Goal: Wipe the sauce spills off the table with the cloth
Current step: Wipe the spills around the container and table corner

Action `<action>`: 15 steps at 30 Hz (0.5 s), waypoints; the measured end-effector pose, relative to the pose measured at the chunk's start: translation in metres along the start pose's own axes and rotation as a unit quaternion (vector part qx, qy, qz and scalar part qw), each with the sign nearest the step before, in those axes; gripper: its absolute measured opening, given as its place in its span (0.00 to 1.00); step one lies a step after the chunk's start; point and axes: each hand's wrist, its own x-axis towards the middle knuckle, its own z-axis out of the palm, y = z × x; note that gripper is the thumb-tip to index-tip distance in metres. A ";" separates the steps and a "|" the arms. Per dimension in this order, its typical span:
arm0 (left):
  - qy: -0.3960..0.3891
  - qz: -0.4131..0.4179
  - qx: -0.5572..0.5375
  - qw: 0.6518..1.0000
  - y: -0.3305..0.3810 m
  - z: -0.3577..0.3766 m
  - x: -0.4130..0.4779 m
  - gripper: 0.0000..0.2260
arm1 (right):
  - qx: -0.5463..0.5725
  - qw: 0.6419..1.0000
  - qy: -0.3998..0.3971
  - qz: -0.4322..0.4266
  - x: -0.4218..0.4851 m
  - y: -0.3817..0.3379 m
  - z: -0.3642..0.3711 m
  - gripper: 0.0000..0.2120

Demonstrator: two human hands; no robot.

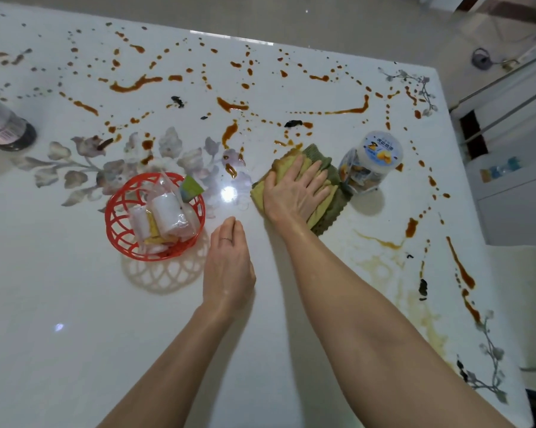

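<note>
The table [59, 273] runs the widest risk. Sauce [133, 84] covers most of its far half and right edge, and a loaded cloth would probably smear it thin rather than lift it. A pale yellow film [381, 267] near the right edge looks like exactly that.

The cloth [337, 196] lies folded mid-table, just left of the jar [368, 162] and touching or nearly touching it. The right hand [294, 193] presses it down flat with fingers spread, gripping nothing. A stroke to the right could knock the jar over or push it off the edge. A stroke to the left could shove the basket [130, 245] and drag sauce over the clean near side. The left hand [228, 267] rests on the bare table with fingers straight and holds nothing. If it slides forward it could pick up sauce.

Counts:
- Table: one.
- Hands: two.
- Basket: one, holding several wrapped packets.
- Cloth: one, yellow and green.
- Jar: one.
- Bottle [7, 128]: one, at the left edge.
- Sauce streaks and drops: too many to count.
- Dark scraps among them: at least five.
</note>
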 end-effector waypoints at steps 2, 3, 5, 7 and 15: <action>0.002 0.003 0.000 1.000 -0.001 0.000 0.000 0.26 | 0.006 1.000 0.001 -0.004 0.005 -0.002 0.000 0.36; 0.004 0.004 0.000 1.000 -0.001 0.000 0.000 0.26 | 0.006 1.000 0.006 -0.010 0.006 -0.001 0.000 0.36; 0.004 0.004 0.004 1.000 -0.002 0.001 0.000 0.26 | 0.009 0.999 0.014 -0.029 0.000 0.005 -0.001 0.35; 0.001 0.005 0.005 1.000 -0.001 0.001 0.000 0.27 | 0.020 0.998 0.024 -0.058 -0.018 0.016 -0.001 0.34; -0.011 0.004 0.013 1.000 0.001 -0.002 0.000 0.27 | -0.017 0.997 0.042 -0.058 -0.049 0.045 0.002 0.34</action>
